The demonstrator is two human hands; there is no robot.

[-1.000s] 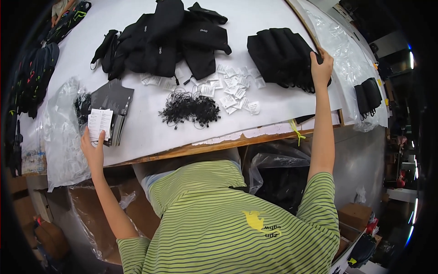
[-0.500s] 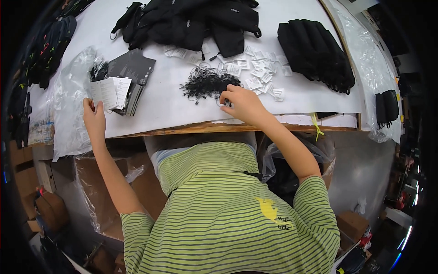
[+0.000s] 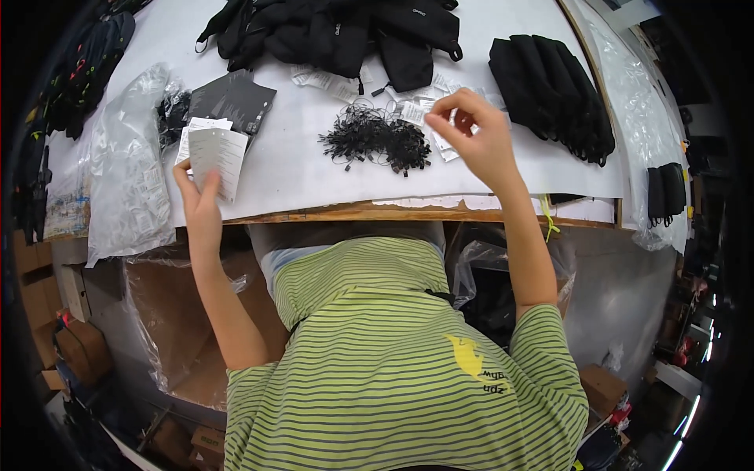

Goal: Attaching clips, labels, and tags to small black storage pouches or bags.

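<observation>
My left hand (image 3: 200, 200) is closed on printed cards (image 3: 222, 153), pale and upright, pinched between thumb and fingers. Right behind them lies a stack of dark grey cards (image 3: 234, 100). My right hand (image 3: 477, 137) is raised over scattered white labels (image 3: 415, 110), its fingers curled in toward the thumb. Whatever it may hold is too small to make out. Left of that hand sits a tangled pile of black string loops (image 3: 373, 140) with small plastic ends.
Black fabric pouches (image 3: 330, 39) are heaped at the back of the white table (image 3: 290, 177). More black pieces (image 3: 550, 94) lie in a row at right. A clear plastic bag (image 3: 132, 173) hangs over the left front edge. Below stands an open carton (image 3: 177, 314) lined with plastic.
My right hand has lifted from the string pile's near edge and moved right, over the labels. My left hand has shifted right with the cards, which now stand in front of the stack.
</observation>
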